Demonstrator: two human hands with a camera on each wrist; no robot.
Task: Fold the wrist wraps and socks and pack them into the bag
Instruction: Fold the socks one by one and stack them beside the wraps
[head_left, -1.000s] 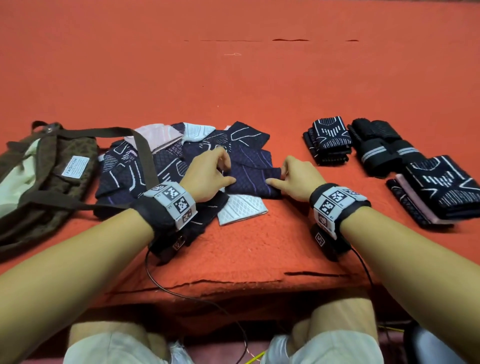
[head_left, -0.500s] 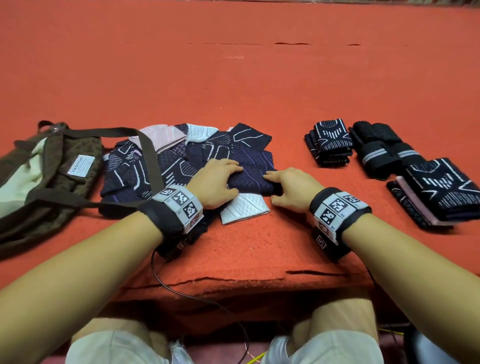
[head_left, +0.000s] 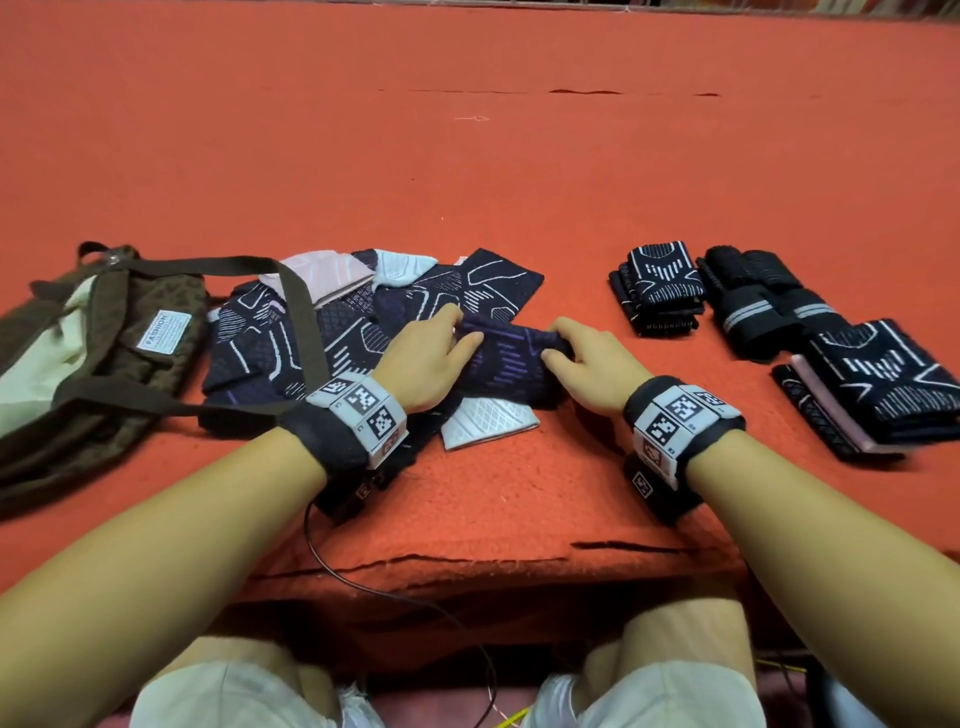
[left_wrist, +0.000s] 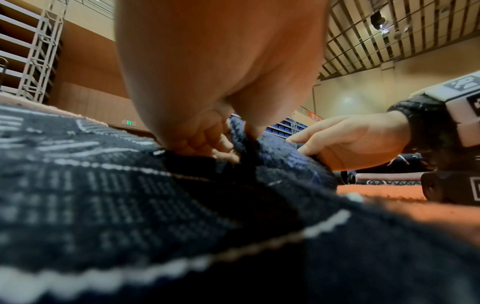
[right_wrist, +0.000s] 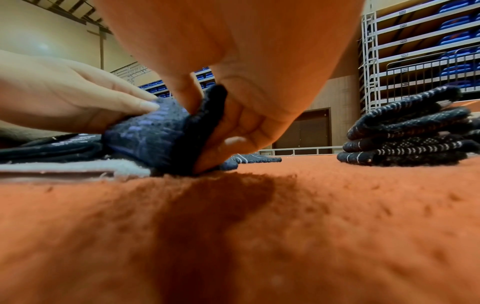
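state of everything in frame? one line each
purple sock, bunched, held at both ends
left hand, pinches the sock's left end
right hand, pinches its right end
sock pile, unfolded, bag strap lying across it
bag, lying flat, pale lining showing
folded sock stacks, set aside on the right
wrist wraps, rolled, between the stacks

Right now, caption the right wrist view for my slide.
Right hand pinches the dark sock by its edge; left hand grips the other end.
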